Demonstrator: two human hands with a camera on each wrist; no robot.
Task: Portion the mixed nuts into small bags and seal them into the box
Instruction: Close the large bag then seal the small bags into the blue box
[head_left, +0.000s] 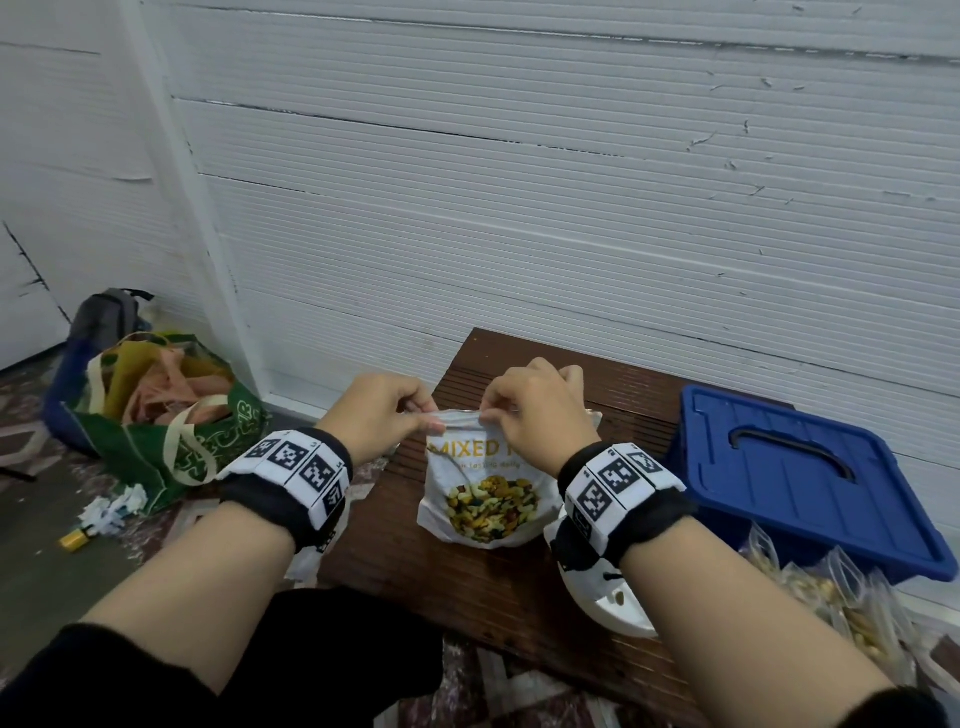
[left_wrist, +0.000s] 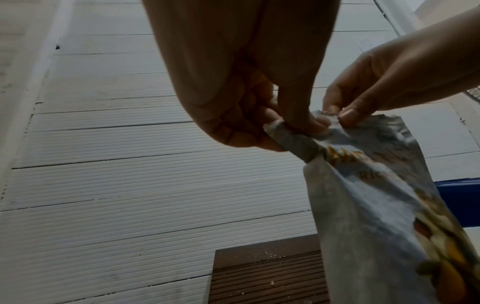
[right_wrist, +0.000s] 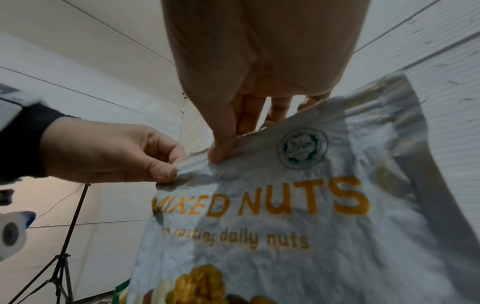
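On the floor at far left, a green tote bag (head_left: 171, 426) stuffed with cloth leans against a grey backpack (head_left: 106, 319); crumpled paper scraps (head_left: 111, 512) lie in front of it. The left hand (head_left: 376, 410) pinches the top left corner of the mixed nuts pouch (head_left: 485, 493) between thumb and curled fingers. The pouch stands upright on the dark slatted counter (head_left: 415, 561), lifted slightly at its top edge. The right hand (head_left: 535, 402) pinches the same edge just beside the left, thumb in front and fingers behind; the two hands are close together, both clamped on the pouch. Whether the mouth is already open cannot be told. To the right, the blue box (head_left: 800, 478) sits closed under its handled lid, with filled small bags (head_left: 841, 608) heaped before it. Risk: a sharp pull apart could split the pouch down its side, or tip it, scattering nuts over the counter.
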